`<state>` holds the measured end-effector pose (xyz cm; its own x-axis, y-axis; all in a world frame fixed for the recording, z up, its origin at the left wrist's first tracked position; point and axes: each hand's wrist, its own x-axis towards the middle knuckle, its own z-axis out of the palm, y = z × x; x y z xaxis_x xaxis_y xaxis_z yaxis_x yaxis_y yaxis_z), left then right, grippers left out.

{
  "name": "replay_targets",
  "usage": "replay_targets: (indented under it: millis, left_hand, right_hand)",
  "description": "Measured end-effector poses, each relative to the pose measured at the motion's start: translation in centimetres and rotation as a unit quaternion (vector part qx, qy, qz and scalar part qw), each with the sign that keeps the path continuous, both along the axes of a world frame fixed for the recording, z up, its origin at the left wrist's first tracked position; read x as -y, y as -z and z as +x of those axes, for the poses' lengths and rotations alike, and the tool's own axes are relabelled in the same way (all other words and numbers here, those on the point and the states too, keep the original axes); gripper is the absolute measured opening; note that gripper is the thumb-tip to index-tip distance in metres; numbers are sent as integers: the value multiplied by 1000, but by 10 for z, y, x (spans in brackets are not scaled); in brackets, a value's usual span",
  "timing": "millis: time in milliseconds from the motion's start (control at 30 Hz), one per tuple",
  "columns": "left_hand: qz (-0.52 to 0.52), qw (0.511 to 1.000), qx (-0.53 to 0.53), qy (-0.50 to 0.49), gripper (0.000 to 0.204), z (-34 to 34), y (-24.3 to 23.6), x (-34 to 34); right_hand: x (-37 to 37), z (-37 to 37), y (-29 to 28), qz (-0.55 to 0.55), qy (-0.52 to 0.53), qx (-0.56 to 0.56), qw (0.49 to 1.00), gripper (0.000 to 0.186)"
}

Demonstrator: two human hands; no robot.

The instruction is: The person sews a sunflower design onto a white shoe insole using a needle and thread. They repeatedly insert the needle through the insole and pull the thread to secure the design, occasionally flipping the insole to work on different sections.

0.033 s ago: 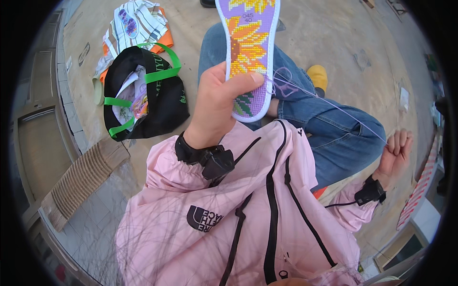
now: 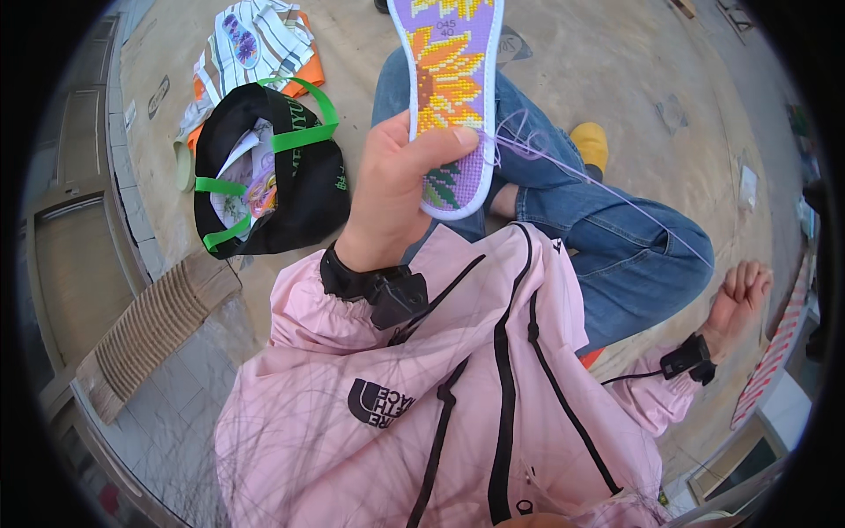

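Observation:
My left hand is closed on an embroidered insole, its thumb lying across the front. Orange and yellow flowers, green leaves and a purple ground are stitched on it, inside a white rim. From the insole's right edge a light purple thread runs taut over my knee toward my right hand. That hand is out at the far right, with its fingers curled in a pinch on the thread's end; whether a needle is there is too small to tell. A loose loop of thread hangs beside the insole.
At the left stands an open black bag with green handles, holding papers and coloured thread. Behind it lies striped cloth with another patterned insole on top. My legs in jeans are crossed below. A corrugated board lies at lower left.
My right hand has moved slightly further right and down, drawing away from the insole. The insole and my left hand have shifted a little to the left and up in the picture.

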<state>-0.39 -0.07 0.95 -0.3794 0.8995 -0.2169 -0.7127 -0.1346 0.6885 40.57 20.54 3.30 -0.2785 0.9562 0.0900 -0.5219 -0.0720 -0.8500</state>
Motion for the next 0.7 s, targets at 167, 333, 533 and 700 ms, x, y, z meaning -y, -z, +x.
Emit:
replay_targets:
  millis: [167,333,533,700]
  left_hand:
    - [-50,994,-46,-85,22,-27,-1,3]
    - [-52,992,-57,-100,20,-33,-6,3]
    - [-7,998,-39,-51,23,-21,-15,7]
    - [-46,995,-81,35,28,23,-33,0]
  right_hand:
    - [-8,130,-7,65,261,219,938,28]
    - [-5,188,12,66,435,294,849,28]
    - [-16,167,21,90,472,374,793,17]
    - [34,-29,-19,109,79,310,941,14]
